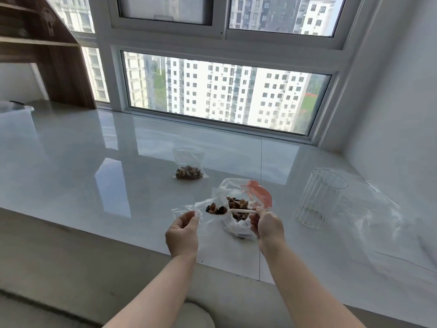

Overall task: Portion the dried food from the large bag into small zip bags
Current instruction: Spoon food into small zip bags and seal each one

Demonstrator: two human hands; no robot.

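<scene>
One portion done: a small filled bag (189,166) stands on the worktop (94,162), well beyond both grips, dried pieces settled at its bottom. Whether its zip is pressed closed I cannot tell from here.

Second portion under way. My left hand (182,233) has its grip pinched on the rim of an open small zip bag (201,209), thumb and fingers pressed on the film, holding the mouth toward the right. My right hand (267,227) has its grip closed around the handle of a pale spoon (241,211); its bowl, loaded with dark dried food (216,209), sits at that bag's mouth, between the two grips.

The large bag (236,202), with a red-orange patch near its top, lies open just behind and under the right grip, and a fair heap of brown pieces is visible inside. So, as I judge it, more scoops remain, and likely more bags.

Off to the right of the right grip: a clear glass cylinder (319,200) on the worktop, nearly empty, and loose clear plastic film (383,216) beyond it, possibly spare bags, unclear.
</scene>
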